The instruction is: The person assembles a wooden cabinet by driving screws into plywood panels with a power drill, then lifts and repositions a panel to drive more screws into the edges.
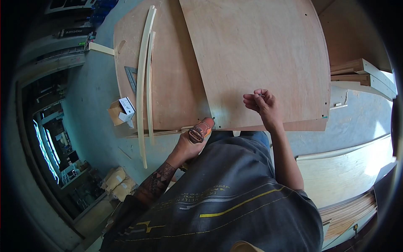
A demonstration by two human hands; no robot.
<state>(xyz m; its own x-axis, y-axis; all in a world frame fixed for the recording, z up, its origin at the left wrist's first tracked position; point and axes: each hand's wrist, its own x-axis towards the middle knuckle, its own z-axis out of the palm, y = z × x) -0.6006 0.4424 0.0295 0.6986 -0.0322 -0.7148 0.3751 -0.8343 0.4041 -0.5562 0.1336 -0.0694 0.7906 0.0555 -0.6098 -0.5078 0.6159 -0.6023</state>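
Observation:
A large plywood panel [260, 50] lies on top of another wooden sheet [174, 84]. Near the panel's lower left corner, my left hand [189, 145] is wrapped round a red and black power drill [202, 128], whose front end points at the panel's edge. My right hand [263, 105] is raised over the panel, with thumb and fingertips pinching a small screw [260, 95]. Dark small marks show along the panel's right and lower edges.
Two long wood strips [147, 75] lie on the left sheet, beside a metal square [132, 78] and an open small box [122, 111]. More boards [344, 172] lean at the lower right. Paper-wrapped packages [119, 183] sit at the lower left.

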